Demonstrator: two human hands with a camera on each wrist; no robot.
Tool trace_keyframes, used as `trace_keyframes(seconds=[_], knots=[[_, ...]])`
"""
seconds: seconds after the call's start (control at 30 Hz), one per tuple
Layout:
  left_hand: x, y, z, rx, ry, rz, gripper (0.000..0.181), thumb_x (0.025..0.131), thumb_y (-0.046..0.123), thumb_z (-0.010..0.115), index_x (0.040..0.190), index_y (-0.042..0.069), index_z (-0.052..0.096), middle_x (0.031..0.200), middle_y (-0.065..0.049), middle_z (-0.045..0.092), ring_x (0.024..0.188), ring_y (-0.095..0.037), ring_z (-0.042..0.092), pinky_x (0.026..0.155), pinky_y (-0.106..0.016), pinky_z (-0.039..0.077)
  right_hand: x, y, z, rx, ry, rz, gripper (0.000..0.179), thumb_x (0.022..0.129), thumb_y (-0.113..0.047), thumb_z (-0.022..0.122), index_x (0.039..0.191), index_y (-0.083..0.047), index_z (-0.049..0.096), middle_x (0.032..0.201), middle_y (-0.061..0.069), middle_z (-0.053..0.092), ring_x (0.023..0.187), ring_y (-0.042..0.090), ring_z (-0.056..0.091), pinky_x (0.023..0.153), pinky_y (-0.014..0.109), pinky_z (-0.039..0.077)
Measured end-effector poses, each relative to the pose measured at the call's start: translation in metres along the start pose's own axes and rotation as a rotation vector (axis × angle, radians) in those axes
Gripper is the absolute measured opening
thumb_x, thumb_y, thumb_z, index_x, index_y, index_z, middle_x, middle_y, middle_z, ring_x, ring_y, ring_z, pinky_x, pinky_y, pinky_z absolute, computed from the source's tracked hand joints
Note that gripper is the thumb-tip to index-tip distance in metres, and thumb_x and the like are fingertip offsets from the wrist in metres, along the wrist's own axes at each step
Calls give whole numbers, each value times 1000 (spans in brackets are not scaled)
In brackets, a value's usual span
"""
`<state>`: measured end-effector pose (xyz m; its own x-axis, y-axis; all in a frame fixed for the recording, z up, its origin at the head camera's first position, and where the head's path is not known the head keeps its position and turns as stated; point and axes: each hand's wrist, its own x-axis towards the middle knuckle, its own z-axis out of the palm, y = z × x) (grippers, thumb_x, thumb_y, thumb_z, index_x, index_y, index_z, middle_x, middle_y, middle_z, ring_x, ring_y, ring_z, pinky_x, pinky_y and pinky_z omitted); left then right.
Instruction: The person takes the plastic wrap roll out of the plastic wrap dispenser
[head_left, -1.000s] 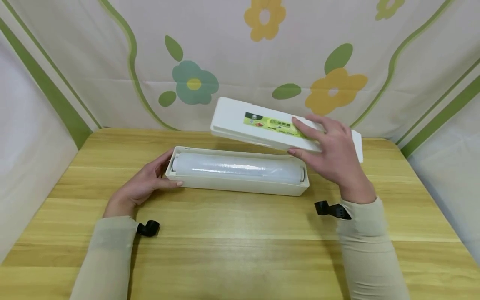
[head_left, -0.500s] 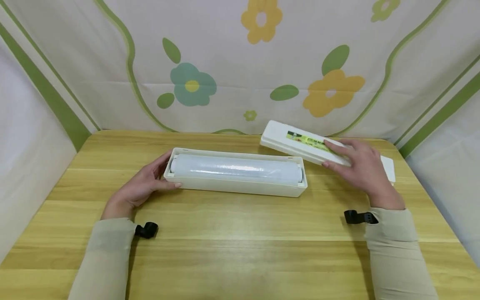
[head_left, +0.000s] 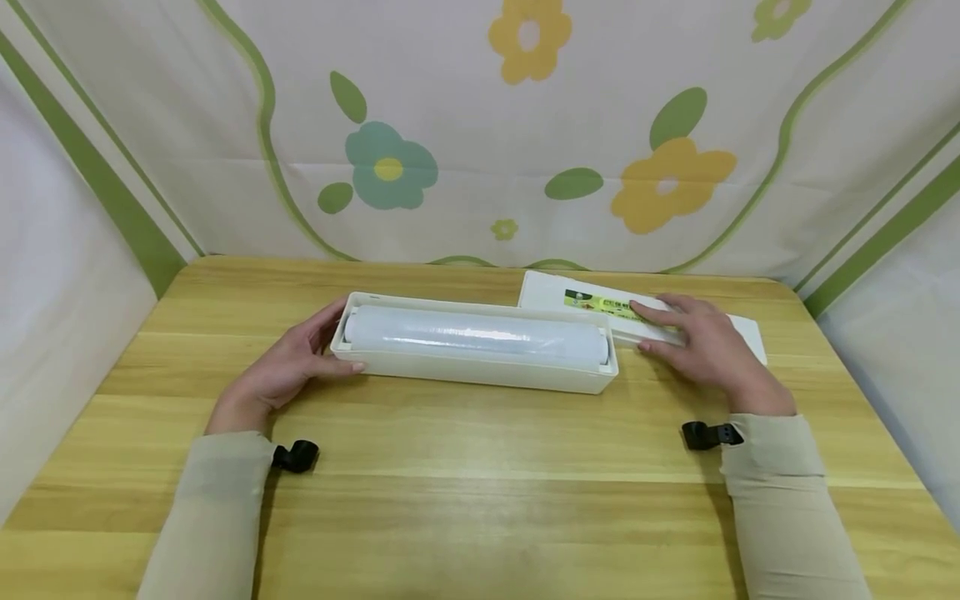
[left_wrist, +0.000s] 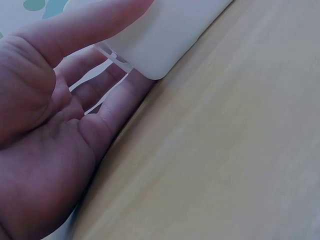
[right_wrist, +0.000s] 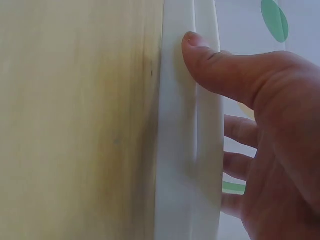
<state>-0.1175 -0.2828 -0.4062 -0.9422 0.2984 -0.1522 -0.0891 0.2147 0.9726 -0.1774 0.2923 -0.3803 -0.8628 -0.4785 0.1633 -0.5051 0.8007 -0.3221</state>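
A long white box (head_left: 480, 373) lies at the middle of the table with a roll of cling film (head_left: 480, 332) inside it. My left hand (head_left: 288, 367) grips the box's left end, thumb on the front wall and the other fingers behind; the left wrist view shows this white end (left_wrist: 165, 40) between them. Behind and to the right lies the white lid (head_left: 543, 292), bearing a green and black label (head_left: 600, 304). My right hand (head_left: 705, 346) holds the lid across its width; in the right wrist view the thumb presses the lid's side (right_wrist: 180, 150). The lid's left part is behind the box's right end.
The wooden table (head_left: 465, 483) ends at the back against a flower-patterned cloth (head_left: 465, 125), with pale cloth at both sides. A black wrist mount (head_left: 300, 457) is on the left sleeve, another black mount (head_left: 705, 435) on the right.
My right hand has carried the lid from above the box to the right and down to the table behind the box's right end. My left hand keeps its hold on the box.
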Motion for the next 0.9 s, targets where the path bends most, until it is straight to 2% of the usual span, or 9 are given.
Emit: trace_keyframes(seconds=[0.23, 0.4, 0.53, 0.63, 0.77, 0.9], knots=[[-1, -2, -2, -6, 4, 17, 102, 90, 1, 84, 172, 30, 29, 171, -5, 35, 152, -19, 35, 109, -12, 42, 3, -2, 1, 2, 2, -13, 60, 94, -21, 84, 150, -16, 65, 153, 35, 54, 139, 58, 50, 113, 73, 37], [-1, -2, -1, -9, 8, 11, 103, 90, 2, 85, 172, 30, 28, 171, -5, 34, 154, -20, 33, 108, -12, 42, 4, -1, 1, 3, -1, -15, 60, 95, -21, 84, 151, -16, 64, 153, 36, 54, 139, 59, 49, 113, 74, 37], [1, -1, 1, -9, 5, 11, 104, 90, 2, 85, 172, 30, 28, 172, -6, 34, 156, -22, 32, 109, -12, 42, 2, -2, -3, 53, -27, 57, 64, 94, -22, 84, 153, -17, 62, 162, 33, 45, 151, 58, 36, 115, 77, 32], [2, -1, 2, -7, 2, 11, 104, 89, 2, 86, 172, 30, 28, 172, -6, 34, 156, -22, 31, 109, -12, 41, 1, -10, -9, 102, -5, 110, 69, 93, -22, 83, 157, -18, 57, 168, 27, 40, 156, 57, 29, 113, 79, 32], [4, 1, 3, -5, 3, 7, 104, 89, 2, 86, 172, 29, 29, 172, -6, 34, 156, -22, 32, 109, -12, 41, 5, -31, -14, 136, 106, 81, 67, 94, -21, 81, 157, -16, 58, 162, 21, 50, 148, 51, 44, 109, 72, 40], [6, 2, 3, -2, 5, 4, 103, 88, 3, 87, 171, 30, 31, 171, -5, 35, 157, -23, 31, 108, -11, 41, 14, -60, -13, 150, 167, 35, 59, 97, -27, 82, 151, -16, 64, 152, 13, 61, 139, 42, 57, 106, 64, 48]])
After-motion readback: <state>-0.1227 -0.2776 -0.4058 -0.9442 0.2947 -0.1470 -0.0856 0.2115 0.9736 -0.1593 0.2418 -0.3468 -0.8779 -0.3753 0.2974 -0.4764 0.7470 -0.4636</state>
